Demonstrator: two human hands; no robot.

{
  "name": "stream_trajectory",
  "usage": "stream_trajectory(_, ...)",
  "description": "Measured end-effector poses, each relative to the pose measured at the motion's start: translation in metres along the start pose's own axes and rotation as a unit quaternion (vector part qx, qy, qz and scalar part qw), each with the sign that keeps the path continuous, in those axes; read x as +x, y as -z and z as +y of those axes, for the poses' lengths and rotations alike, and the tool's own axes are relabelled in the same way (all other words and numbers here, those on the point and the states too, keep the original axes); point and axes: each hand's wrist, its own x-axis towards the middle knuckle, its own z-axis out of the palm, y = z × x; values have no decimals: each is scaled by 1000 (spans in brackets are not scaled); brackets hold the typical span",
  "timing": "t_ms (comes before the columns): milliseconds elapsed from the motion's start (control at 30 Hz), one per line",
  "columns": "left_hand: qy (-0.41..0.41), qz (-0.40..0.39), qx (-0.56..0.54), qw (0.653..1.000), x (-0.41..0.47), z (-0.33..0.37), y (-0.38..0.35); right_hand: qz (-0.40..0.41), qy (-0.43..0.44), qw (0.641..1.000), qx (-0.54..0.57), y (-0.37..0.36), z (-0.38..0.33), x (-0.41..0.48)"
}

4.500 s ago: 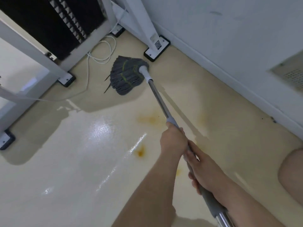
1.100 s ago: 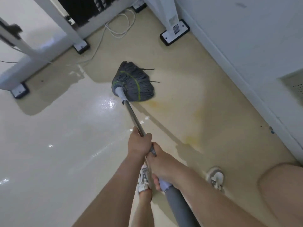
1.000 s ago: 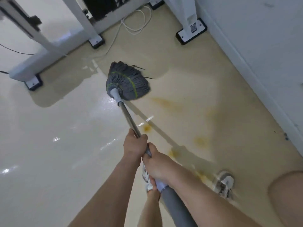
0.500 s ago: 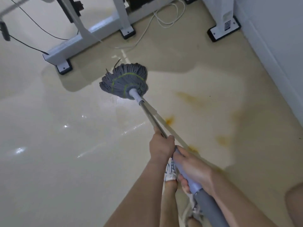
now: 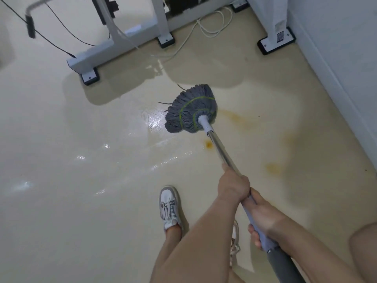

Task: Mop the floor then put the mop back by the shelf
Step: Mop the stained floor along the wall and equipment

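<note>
The mop has a grey string head [image 5: 190, 110] with green stitching, pressed flat on the cream floor [image 5: 81, 180] in the middle of the view. Its metal handle [image 5: 219, 149] slants down to the right into my hands. My left hand [image 5: 232, 185] grips the metal shaft. Just below it, my right hand [image 5: 263, 219] is wrapped around the grey grip. Orange stains [image 5: 209, 144] lie on the floor beside the handle, and another stain [image 5: 273, 168] is further right.
White frame legs with black feet [image 5: 89, 75] stand at the back, with white cable [image 5: 212, 27] coiled between them. Another foot [image 5: 275, 42] sits by the white wall [image 5: 336, 58] on the right. My shoe [image 5: 169, 207] is at lower middle. Wet sheen covers the floor left.
The mop head has swung right and nearer over the wet patch, toward the orange stains. The view has shifted left, and my left shoe has come into sight.
</note>
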Motion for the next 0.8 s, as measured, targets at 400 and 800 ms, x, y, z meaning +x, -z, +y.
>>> stream_trajectory(400,7,120,-187,975,47,-87,210,-123,26,980,-153,-205,-96,2)
stream_trajectory(800,95,246,-342,902,57,-229,372,-196,122,853,-468,-411,-117,15)
